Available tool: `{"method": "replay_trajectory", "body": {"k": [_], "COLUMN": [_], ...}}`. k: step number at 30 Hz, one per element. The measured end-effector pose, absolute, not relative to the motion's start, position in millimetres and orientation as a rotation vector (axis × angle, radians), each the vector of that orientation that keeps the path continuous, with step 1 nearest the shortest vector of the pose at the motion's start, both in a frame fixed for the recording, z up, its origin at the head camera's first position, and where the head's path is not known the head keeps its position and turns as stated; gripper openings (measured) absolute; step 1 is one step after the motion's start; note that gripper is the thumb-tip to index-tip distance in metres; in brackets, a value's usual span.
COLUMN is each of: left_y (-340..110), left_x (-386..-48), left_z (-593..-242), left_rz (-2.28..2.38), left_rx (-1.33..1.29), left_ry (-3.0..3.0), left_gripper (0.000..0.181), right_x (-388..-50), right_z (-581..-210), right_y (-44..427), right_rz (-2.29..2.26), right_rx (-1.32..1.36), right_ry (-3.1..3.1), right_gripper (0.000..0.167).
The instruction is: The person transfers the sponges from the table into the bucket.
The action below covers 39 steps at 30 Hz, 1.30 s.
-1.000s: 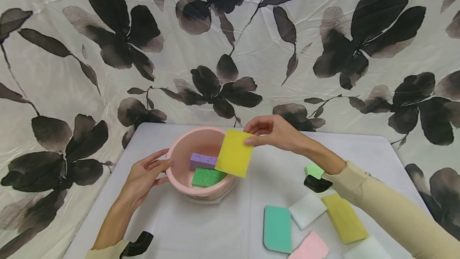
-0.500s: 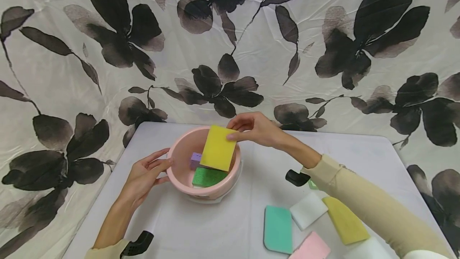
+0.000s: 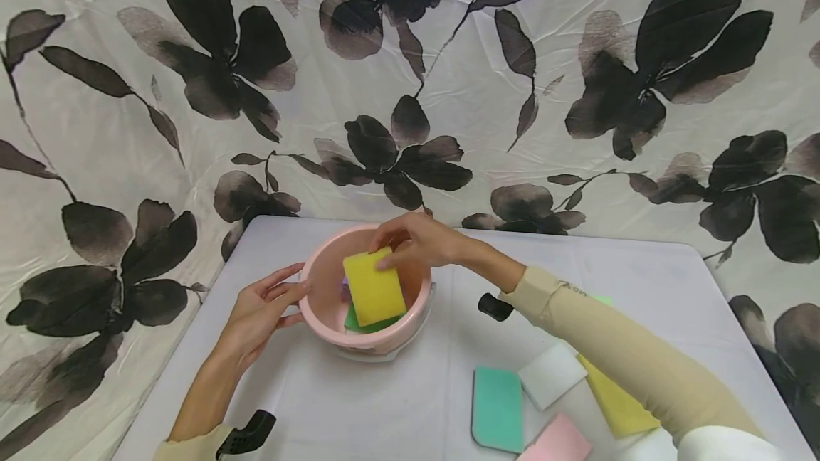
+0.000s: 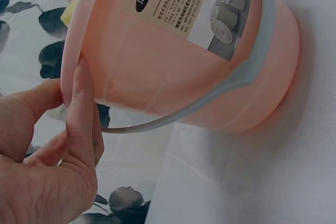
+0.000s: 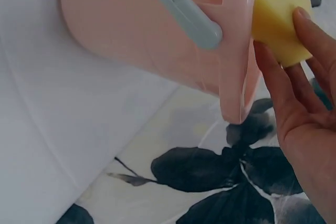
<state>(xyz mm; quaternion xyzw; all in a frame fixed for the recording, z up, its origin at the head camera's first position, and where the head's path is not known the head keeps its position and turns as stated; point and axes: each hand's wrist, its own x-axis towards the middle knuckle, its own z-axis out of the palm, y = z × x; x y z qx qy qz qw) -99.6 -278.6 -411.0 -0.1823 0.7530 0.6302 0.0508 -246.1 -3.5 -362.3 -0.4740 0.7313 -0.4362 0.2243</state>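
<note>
A pink bucket [image 3: 320, 322] with a grey handle [image 4: 226, 85] stands on the table. My left hand [image 3: 259, 311] pinches its rim between thumb and fingers, seen closely in the left wrist view [image 4: 63, 145]. Over the bucket's mouth, my right hand [image 3: 423, 240] pinches a yellow sponge [image 3: 374, 290] by its upper edge; the right wrist view shows the sponge [image 5: 281, 19] partly behind the rim. Beneath it in the bucket lie a green sponge [image 3: 354, 321] and a purple one [image 3: 346, 289], both largely covered.
Right of the bucket lie a teal sponge [image 3: 497, 410], a white piece [image 3: 552, 375], a pink piece [image 3: 557, 440], another yellow piece [image 3: 618, 400] and a second white piece [image 3: 650, 447]. A light green piece [image 3: 604, 300] shows behind the right sleeve. Floral cloth hangs behind the table.
My right hand has moved left and brought the yellow sponge from the bucket's right rim to over its middle, covering more of the purple and green sponges. My left hand stays on the rim.
</note>
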Motion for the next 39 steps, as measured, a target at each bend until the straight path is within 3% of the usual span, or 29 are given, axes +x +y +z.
{"method": "replay_trajectory", "body": {"k": [17,27,39], "left_y": [-279,-278,-277], "left_x": [-100,-101,-99], "left_z": [-411,-411,-410], "left_rz": [1.912,1.871,1.864], "left_rx": [-0.556,-0.593,-0.607], "left_ry": [2.280,2.305,2.313], "left_gripper": [0.070,0.070,0.072], "right_x": [-233,-236,-236], "right_z": [-383,-391,-383], "right_y": [-53,-40,-11], "right_rz": [-0.826,-1.013,-1.071], "right_rx": [-1.463,-1.406,-1.343], "right_ry": [1.927,1.972,2.066], "right_gripper": [0.021,0.035,0.033]}}
